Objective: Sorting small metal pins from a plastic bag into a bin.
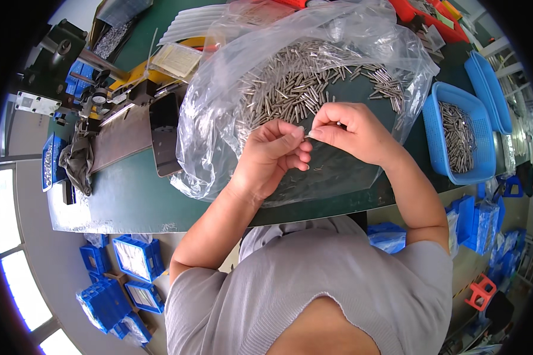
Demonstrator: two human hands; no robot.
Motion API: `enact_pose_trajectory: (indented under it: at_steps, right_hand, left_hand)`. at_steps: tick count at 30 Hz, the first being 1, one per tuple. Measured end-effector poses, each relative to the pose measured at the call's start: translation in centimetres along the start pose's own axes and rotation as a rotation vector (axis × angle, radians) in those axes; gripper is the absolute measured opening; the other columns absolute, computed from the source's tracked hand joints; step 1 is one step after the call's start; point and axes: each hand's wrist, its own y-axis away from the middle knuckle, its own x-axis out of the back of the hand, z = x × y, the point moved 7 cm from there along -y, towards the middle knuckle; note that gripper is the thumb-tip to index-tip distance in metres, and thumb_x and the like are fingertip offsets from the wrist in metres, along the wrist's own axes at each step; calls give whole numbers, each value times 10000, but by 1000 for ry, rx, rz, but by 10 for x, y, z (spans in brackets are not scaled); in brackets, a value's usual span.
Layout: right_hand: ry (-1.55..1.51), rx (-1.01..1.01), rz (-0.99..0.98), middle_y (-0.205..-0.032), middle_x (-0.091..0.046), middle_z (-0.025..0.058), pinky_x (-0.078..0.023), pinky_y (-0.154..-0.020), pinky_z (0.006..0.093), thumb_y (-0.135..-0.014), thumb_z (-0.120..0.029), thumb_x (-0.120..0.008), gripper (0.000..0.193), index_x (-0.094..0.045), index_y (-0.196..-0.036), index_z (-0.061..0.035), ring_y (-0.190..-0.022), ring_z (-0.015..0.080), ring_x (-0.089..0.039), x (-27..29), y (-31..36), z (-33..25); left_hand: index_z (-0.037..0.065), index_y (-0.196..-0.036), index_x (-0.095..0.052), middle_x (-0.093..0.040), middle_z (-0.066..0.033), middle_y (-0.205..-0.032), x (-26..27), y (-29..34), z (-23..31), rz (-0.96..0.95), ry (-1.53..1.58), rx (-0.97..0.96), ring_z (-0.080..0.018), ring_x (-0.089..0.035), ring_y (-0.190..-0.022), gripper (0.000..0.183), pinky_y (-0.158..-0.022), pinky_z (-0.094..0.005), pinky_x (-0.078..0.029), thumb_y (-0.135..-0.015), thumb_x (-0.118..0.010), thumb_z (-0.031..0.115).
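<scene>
My left hand (271, 155) and my right hand (354, 131) meet over the near side of a clear plastic bag (198, 118) spread on the green table. Thumb and forefinger are pinched together on each, and the fingertips almost touch. Whatever is between them is tiny and mostly hidden. A small dark metallic end shows among the right hand's fingers. Just beyond both hands lies a wide heap of slim metal pins (290, 89) on the bag, with a smaller cluster of pins (386, 86) to its right.
A blue plastic basket (430, 133) of metal pins stands at the table's right edge, by another blue basket (479, 83). On the left are a dark flat tablet-like panel (164, 133) and a bench fixture with a dial gauge (99, 96). A red tray (405, 12) sits at the back.
</scene>
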Motion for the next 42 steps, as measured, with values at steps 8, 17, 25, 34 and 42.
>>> enact_pose_trajectory:
  at_steps: [8, 17, 25, 34, 42]
  right_hand:
    - [-372, -43, 87, -752, -607, 10, -457, -650, 220, -877, -142, -602, 139, -567, -869, -7, -718, 64, -566, -17, -3, 9]
    - [-855, -198, 290, -646, -411, -45, -280, -440, 172, -869, -113, -506, 67, -494, -842, -53, -535, 22, -361, 31, -3, 30]
    - [324, -186, 98, -663, -519, -22, -369, -494, 243, -786, -137, -653, 118, -593, -791, -36, -521, 78, -474, 28, -3, 31]
    - [754, 197, 58, -725, -580, 90, -450, -586, 339, -768, -144, -646, 141, -570, -841, -50, -653, 233, -590, -5, -2, 14]
    - [-506, -184, 37, -762, -583, 9, -275, -456, 162, -893, -147, -534, 111, -545, -929, -42, -546, 3, -370, 3, -3, 20]
  left_hand:
    - [-16, -892, -563, -643, -149, -809, 4, -2, -1, -3, 105, -20, -201, -649, -683, 91, -610, -302, -565, -891, -543, 74]
    - [4, -889, -580, -627, -128, -804, 11, -1, 5, 51, 67, -62, -193, -621, -690, 103, -607, -287, -535, -901, -519, 87]
    - [6, -871, -581, -626, -130, -811, 11, -2, 6, 35, 98, -58, -184, -615, -686, 112, -592, -276, -526, -903, -521, 95]
    - [-3, -898, -571, -642, -147, -797, 9, -3, 3, 4, 143, -55, -201, -645, -671, 91, -595, -300, -555, -894, -534, 80]
    - [-15, -917, -551, -636, -154, -839, 2, -2, -2, -49, 145, 11, -201, -642, -694, 99, -617, -298, -560, -901, -531, 81]
